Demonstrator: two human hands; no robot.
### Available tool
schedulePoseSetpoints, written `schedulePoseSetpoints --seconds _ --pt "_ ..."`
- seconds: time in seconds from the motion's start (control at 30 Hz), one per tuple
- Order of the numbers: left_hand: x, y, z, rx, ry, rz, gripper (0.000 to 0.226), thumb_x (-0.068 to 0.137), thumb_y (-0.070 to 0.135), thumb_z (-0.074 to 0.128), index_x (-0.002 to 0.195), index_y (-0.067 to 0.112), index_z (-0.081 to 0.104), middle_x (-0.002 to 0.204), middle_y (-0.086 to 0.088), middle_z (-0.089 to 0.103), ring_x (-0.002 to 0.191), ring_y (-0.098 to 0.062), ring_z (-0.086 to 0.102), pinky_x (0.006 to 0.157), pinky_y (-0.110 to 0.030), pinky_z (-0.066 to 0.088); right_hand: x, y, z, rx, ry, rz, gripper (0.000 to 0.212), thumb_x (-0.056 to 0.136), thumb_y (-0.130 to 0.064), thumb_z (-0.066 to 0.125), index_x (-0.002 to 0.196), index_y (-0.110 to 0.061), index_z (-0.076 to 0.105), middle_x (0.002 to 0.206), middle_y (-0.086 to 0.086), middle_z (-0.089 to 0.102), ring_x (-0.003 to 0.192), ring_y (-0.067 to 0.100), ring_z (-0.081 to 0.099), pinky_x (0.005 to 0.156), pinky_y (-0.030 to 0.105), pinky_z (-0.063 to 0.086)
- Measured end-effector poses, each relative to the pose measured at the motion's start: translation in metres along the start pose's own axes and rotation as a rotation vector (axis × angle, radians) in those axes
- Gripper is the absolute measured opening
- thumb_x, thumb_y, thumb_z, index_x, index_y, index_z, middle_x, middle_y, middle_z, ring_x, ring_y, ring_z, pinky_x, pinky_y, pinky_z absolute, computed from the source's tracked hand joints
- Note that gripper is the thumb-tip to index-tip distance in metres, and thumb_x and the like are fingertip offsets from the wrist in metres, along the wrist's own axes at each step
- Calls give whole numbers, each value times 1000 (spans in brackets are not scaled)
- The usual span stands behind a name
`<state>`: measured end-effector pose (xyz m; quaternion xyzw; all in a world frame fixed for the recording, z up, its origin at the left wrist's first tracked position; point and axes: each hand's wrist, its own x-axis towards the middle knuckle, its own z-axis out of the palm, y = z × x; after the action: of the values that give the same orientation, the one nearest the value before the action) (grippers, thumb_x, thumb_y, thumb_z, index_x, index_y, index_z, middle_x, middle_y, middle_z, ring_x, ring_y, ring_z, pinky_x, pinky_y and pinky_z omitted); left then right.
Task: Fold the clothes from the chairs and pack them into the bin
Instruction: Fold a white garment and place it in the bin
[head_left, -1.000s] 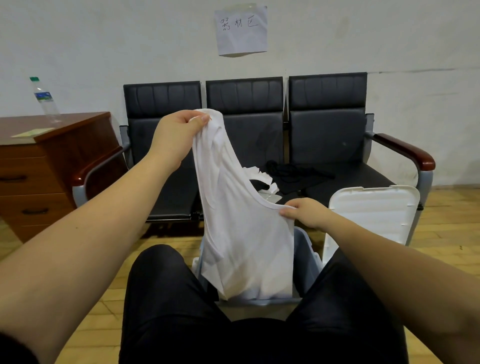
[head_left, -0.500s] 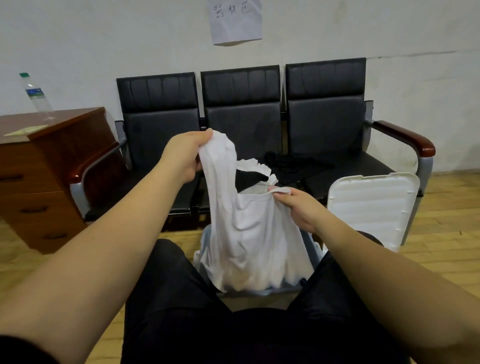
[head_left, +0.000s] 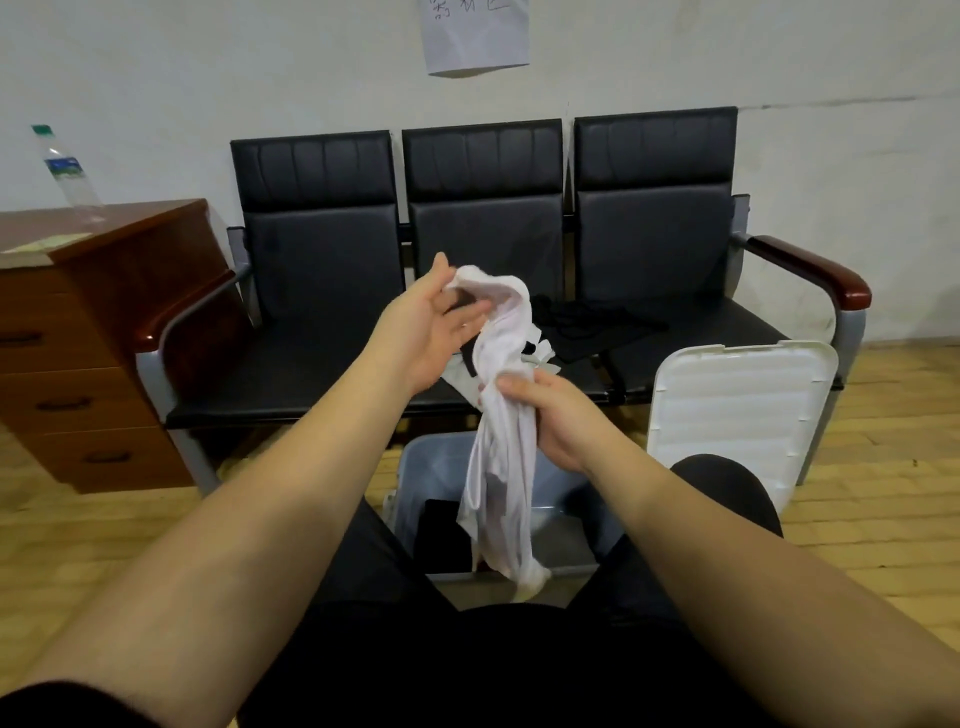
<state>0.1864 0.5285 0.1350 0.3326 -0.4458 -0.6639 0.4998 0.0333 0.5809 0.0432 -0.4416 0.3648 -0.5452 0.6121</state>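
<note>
A white sleeveless top (head_left: 506, 467) hangs bunched into a narrow strip over the open grey bin (head_left: 415, 467) between my knees. My right hand (head_left: 550, 415) grips the top around its middle. My left hand (head_left: 431, 322) is higher, palm turned inward with fingers nearly straight, and the top's upper end drapes over its fingertips. A dark folded garment (head_left: 441, 530) lies inside the bin. On the row of three black chairs (head_left: 322, 270), a black garment (head_left: 597, 322) and a white one (head_left: 543, 356) lie on the middle and right seats.
The bin's white lid (head_left: 737, 410) leans upright against the right chair. A wooden drawer cabinet (head_left: 78, 338) stands at the left with a plastic bottle (head_left: 67, 171) on top. A paper sheet (head_left: 475, 36) hangs on the wall. The floor is wood.
The white top was held spread out and high; it is now lower and gathered into a bunch. My left hand has loosened from a grip, and my right hand has closed round the middle.
</note>
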Motion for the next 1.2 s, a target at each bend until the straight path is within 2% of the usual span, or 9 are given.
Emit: schedulePoseSetpoints --seconds 0.1,0.23,0.37,0.47,0.53,0.67,0.77,1.0,1.2 --pt "-16 -36 -19 178 10 -15 55 101 48 47 140 9 48 130 -9 65 112 -24 68 104 -43 50 1 -14 -4 170 41 -82 26 98 -13 56 120 -2 63 101 11 70 95 23 67 89 38 53" --pt "-42 -91 -39 322 -39 -75 60 92 59 55 136 18 51 128 -3 67 116 -21 66 104 -43 48 0 -24 -2 171 137 -94 33 98 -19 58 126 -1 61 102 12 69 94 22 67 86 38 53" --pt "-58 -118 -44 450 -63 -41 53 92 31 69 139 21 47 129 6 63 119 -10 60 96 -26 49 -2 -22 6 232 167 -84 30 100 -19 55 125 -3 61 108 16 66 96 23 67 93 41 52" --pt "-60 -131 -44 530 -69 5 61 87 17 76 137 27 44 132 8 60 121 -7 58 102 -30 49 -3 -21 14 264 124 -101 19 101 -17 53 112 -8 65 100 12 70 93 21 67 97 42 50" --pt "-61 -135 -42 557 -46 29 64 86 13 75 137 32 40 132 9 58 119 -6 58 100 -30 49 -3 -20 19 288 108 -102 17 101 -16 53 109 -10 67 98 10 72 92 20 69 98 42 50" --pt "-68 -137 -33 595 54 89 67 90 16 72 142 33 34 125 16 55 110 0 57 83 -16 47 1 -17 32 346 82 -86 23 100 -16 55 118 -6 63 97 9 71 91 21 69 95 43 51" --pt "-73 -138 -31 623 150 127 57 94 25 67 143 27 39 123 12 58 108 -4 59 81 -19 48 2 -12 38 362 88 -88 22 99 -15 56 117 -5 64 101 10 69 99 24 66 100 45 49" --pt "-81 -129 -49 595 331 250 10 100 26 54 103 33 59 98 10 65 87 -4 62 77 -29 53 -3 -19 23 417 110 -83 28 100 -19 54 122 -4 63 102 9 71 96 20 70 90 38 54" --pt "-74 -124 -50 502 400 174 18 100 29 55 88 21 64 73 6 59 73 -9 56 75 -30 47 -5 -23 15 452 127 -79 26 100 -22 54 113 -4 67 101 9 70 97 19 68 102 39 49"
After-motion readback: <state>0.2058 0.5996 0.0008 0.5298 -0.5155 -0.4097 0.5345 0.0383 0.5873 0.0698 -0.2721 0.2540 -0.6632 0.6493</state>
